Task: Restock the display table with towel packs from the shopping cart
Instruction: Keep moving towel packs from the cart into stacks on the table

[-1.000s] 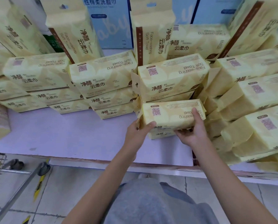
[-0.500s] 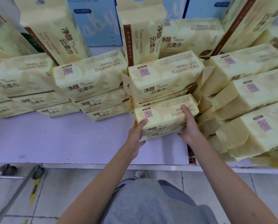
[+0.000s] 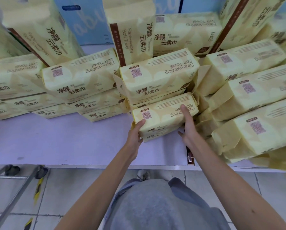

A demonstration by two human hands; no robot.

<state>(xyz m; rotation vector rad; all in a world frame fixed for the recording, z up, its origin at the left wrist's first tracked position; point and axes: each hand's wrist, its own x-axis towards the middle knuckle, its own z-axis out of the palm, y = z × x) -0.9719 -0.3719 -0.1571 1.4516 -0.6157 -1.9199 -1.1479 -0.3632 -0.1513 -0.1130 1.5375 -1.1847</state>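
Observation:
A yellow towel pack (image 3: 164,117) lies on top of another pack at the front of the lilac display table (image 3: 64,143). It sits just in front of a taller stack of the same packs (image 3: 157,80). My left hand (image 3: 135,135) grips its left end, thumb on the top corner, the other fingers hidden behind the pack. My right hand (image 3: 188,128) touches its right front, with the thumb straight along the top and the fingers straight against the front side. A bit of the shopping cart (image 3: 14,171), its frame and wheels, shows at the lower left.
Stacks of identical packs (image 3: 82,80) fill the table's left and back, some standing upright (image 3: 132,35). A tilted heap of packs (image 3: 255,117) crowds the right side up to the table's edge. Blue boxes (image 3: 87,22) stand behind. Bare tabletop lies left of my hands.
Both hands carried the pack a little away from me and set it against the front of the taller stack. My right fingers have straightened out from under it.

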